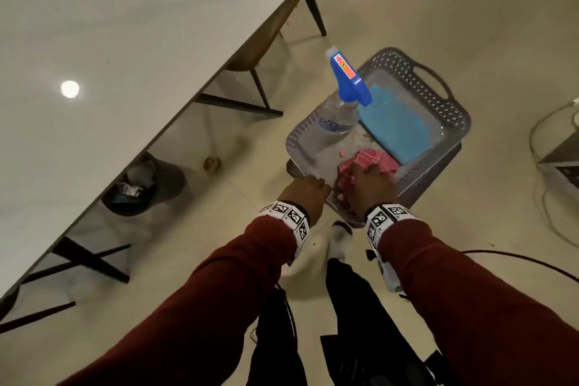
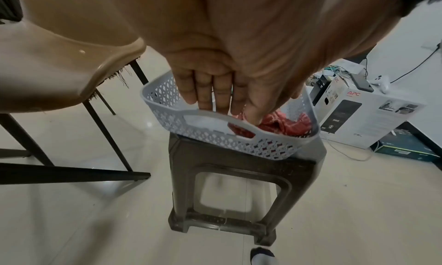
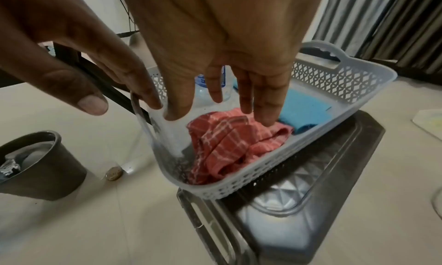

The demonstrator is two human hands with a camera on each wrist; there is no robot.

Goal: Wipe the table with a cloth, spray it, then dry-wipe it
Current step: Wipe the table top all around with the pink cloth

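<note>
Both hands are down at the grey basket (image 1: 451, 110), right of centre in the head view, on a brown stool (image 2: 239, 174). The right hand (image 1: 372, 185) has straight, slightly spread fingers touching the red checked cloth (image 3: 229, 142) at the basket's near end. The left hand (image 1: 305, 194) rests straight fingers on the near rim. Spray bottle (image 1: 341, 110) and blue cloth (image 1: 394, 125) sit behind. The white table (image 1: 125, 56) fills the upper left.
</note>
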